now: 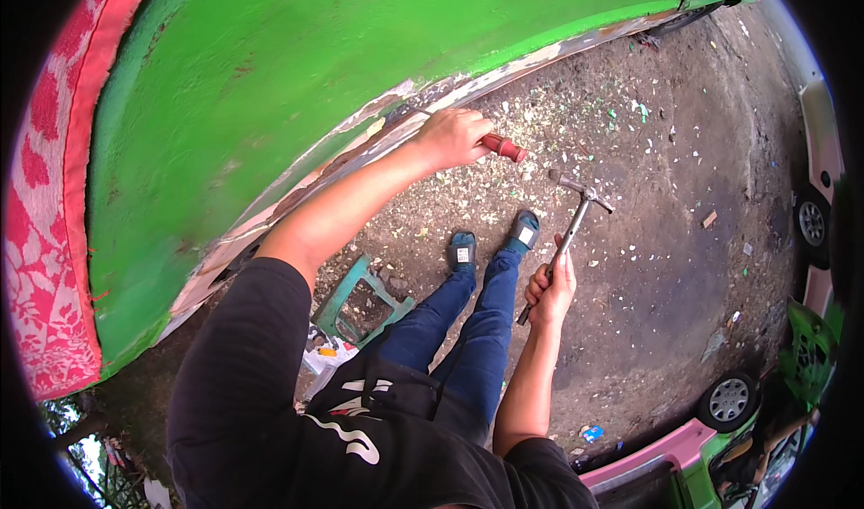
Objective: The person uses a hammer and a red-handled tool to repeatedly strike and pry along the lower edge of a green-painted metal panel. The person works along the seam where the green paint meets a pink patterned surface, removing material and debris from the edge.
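Observation:
My left hand (454,137) is closed around a screwdriver (507,148) with a red handle. The handle's end sticks out to the right of my fist, and the metal shank reaches left to the lower edge of a green car body panel (297,86). Paint along that edge is chipped, baring pale and brown patches. In my right hand (551,291) is a metal hammer (580,221), gripped low on its handle. Its head is up and apart from the screwdriver, to the right of the handle's end.
Paint flakes (504,113) litter the dirt ground below the panel. A green plastic stool (335,309) stands left of my legs. Red-and-white patterned cloth (54,266) hangs at the far left. Other vehicles with wheels (729,399) line the right side.

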Demonstrator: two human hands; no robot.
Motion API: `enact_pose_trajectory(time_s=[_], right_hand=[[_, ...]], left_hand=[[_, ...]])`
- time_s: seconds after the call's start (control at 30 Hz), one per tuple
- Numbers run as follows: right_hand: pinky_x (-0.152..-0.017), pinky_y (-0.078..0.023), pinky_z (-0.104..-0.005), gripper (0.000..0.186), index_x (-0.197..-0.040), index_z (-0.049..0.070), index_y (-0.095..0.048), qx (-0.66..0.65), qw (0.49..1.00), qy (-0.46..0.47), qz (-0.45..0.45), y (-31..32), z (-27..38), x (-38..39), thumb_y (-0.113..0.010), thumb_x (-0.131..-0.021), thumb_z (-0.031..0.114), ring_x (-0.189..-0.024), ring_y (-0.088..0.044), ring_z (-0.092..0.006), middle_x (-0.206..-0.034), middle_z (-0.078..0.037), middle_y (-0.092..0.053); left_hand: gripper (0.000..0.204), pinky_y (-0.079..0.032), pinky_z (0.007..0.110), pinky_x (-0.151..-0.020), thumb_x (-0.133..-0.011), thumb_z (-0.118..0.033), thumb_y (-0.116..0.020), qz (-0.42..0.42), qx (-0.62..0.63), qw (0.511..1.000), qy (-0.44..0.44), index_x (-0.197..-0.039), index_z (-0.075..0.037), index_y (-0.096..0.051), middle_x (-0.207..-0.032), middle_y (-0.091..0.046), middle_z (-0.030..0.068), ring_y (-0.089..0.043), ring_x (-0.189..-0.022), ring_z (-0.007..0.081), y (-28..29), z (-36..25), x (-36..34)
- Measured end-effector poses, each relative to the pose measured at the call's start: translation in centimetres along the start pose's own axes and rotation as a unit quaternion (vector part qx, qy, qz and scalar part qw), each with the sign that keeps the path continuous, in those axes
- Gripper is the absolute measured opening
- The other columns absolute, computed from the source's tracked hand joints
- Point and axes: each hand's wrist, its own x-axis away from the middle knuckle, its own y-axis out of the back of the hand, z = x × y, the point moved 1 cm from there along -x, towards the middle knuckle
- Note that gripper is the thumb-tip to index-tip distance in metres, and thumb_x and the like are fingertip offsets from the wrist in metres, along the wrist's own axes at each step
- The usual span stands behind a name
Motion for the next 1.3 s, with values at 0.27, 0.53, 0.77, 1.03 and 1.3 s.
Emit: enact_pose_trajectory(time_s=[0.27, 0.53, 0.77, 1.03, 1.3], right_hand=[[-0.034, -0.019, -0.0209, 0.041, -0.139, 0.014, -0.043, 0.030, 1.000, 0.001, -0.002, -1.5, 1.0, -0.7, -0.042, -0.102, 0.032, -0.039, -0.023, -0.0036, -0.053, 0.006, -0.025], [-0.034, -0.019, -0.0209, 0.041, -0.138, 0.014, -0.044, 0.043, 0.999, -0.003, 0.012, -1.3, 0.8, -1.0, -0.042, -0.102, 0.032, -0.039, -0.023, -0.0037, -0.053, 0.005, -0.027], [-0.034, -0.019, -0.0210, 0.041, -0.136, 0.012, -0.045, 0.048, 0.999, -0.014, 0.014, -1.6, 0.2, -0.7, -0.044, -0.101, 0.033, -0.038, -0.024, -0.0038, -0.053, 0.005, -0.028], [-0.034, -0.019, -0.0208, 0.041, -0.136, 0.012, -0.046, 0.056, 0.998, -0.030, 0.007, -1.8, -0.4, -0.3, -0.044, -0.101, 0.033, -0.038, -0.024, -0.0036, -0.053, 0.005, -0.028], [-0.034, -0.019, -0.0207, 0.041, -0.136, 0.013, -0.046, 0.062, 0.998, -0.029, 0.009, -1.8, -1.0, -0.1, -0.044, -0.101, 0.034, -0.038, -0.025, -0.0036, -0.053, 0.005, -0.029]], left_hand=[[0.016, -0.048, 0.041, -0.056, -0.068, -0.018, -0.067, 0.009, -0.006, 1.000, -0.016, -0.070, -0.010, -0.054, -0.065, -0.058, 0.0058, -0.062, -0.064, 0.0271, -0.5, 0.8, -0.4], [0.016, -0.048, 0.041, -0.059, -0.068, -0.018, -0.068, -0.013, 0.004, 1.000, -0.017, -0.070, -0.010, -0.053, -0.067, -0.056, 0.0066, -0.061, -0.066, 0.0275, -0.2, 0.8, 0.4], [0.020, -0.045, 0.042, -0.058, -0.068, -0.018, -0.068, -0.008, 0.056, 0.998, -0.020, -0.065, -0.009, -0.051, -0.066, -0.050, 0.0069, -0.057, -0.065, 0.0281, 0.4, 0.2, 2.7], [0.020, -0.046, 0.041, -0.057, -0.068, -0.021, -0.068, 0.040, 0.039, 0.998, 0.006, -0.063, -0.009, -0.052, -0.068, -0.052, 0.0063, -0.059, -0.064, 0.0279, 1.7, 0.4, 3.0], [0.028, -0.043, 0.040, -0.052, -0.073, -0.022, -0.071, -0.022, 0.060, 0.996, -0.063, -0.061, -0.009, -0.049, -0.064, -0.049, 0.0071, -0.055, -0.059, 0.0273, 2.6, 0.3, 3.6]])
